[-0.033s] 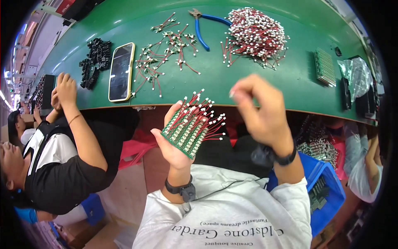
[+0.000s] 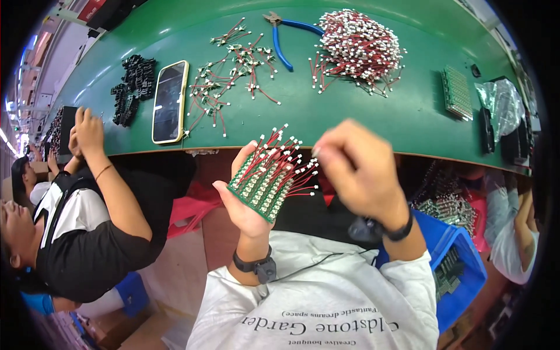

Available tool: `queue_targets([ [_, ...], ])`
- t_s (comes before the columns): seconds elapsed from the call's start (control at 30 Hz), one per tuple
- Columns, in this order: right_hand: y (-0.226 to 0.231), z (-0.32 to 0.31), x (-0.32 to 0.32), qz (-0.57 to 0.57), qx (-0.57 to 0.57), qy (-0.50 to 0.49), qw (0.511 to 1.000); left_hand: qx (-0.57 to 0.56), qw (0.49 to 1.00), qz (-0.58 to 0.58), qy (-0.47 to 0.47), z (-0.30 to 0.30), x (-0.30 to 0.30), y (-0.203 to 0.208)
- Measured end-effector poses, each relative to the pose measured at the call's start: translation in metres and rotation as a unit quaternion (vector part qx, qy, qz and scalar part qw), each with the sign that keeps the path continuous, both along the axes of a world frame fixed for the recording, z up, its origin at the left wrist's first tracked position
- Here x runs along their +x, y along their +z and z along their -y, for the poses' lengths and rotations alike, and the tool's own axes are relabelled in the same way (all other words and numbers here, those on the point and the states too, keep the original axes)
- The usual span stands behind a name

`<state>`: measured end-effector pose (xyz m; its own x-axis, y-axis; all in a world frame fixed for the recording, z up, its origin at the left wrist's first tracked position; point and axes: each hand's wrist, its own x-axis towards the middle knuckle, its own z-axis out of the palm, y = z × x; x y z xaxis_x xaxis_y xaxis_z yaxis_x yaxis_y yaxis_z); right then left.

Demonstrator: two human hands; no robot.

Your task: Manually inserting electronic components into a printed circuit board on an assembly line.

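My left hand (image 2: 248, 214) is closed round the edges of a green circuit board panel (image 2: 255, 191), held tilted in front of the table edge. Rows of small pale parts run across the panel. Thin red wires with white plugs (image 2: 296, 157) stick up from its far and right sides. Just right of these plugs, my right hand (image 2: 364, 166) has thumb and forefinger pinched together. A white speck shows at its fingertips, too small to name, and the hand is slightly blurred.
On the green table (image 2: 251, 122) lie a phone (image 2: 170, 102), black parts (image 2: 135, 87), scattered wired pieces (image 2: 233, 70), blue-handled cutters (image 2: 282, 44), a heap of plugged wires (image 2: 361, 49) and another panel (image 2: 457, 93). A blue bin (image 2: 466, 280) stands right; a co-worker (image 2: 87, 216) sits left.
My right hand has come down and a little left, bringing its pinched fingertips close to the white plugs. My left hand and the panel have hardly moved.
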<state>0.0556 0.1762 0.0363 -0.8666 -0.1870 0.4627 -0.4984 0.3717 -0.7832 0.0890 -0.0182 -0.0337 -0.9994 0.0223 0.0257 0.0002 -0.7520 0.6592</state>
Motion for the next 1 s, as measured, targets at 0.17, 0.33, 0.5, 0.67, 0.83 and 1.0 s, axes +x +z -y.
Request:
queue_targets([
  [0.17,-0.014,0.033,0.039,-0.021,-0.012,0.041,0.999,-0.154,0.988,-0.017,0.024,-0.017,0.001,0.005],
  [0.33,-0.038,0.04,0.029,0.071,-0.087,0.047,0.993,-0.242,0.968,-0.039,0.052,-0.032,0.003,0.017],
  [0.5,-0.036,0.036,0.03,0.058,-0.109,0.045,0.991,-0.276,0.959,-0.041,0.047,-0.035,0.006,0.018],
  [0.67,-0.034,0.032,0.03,0.049,-0.085,0.037,0.994,-0.29,0.955,-0.05,0.04,-0.038,0.007,0.019],
  [0.83,-0.028,0.026,0.028,-0.069,0.012,0.033,0.997,-0.338,0.939,-0.06,0.038,-0.04,0.006,0.017],
  [1.0,-0.021,0.022,0.027,-0.077,0.17,0.05,0.981,-0.333,0.941,-0.058,-0.019,-0.035,0.007,0.016],
])
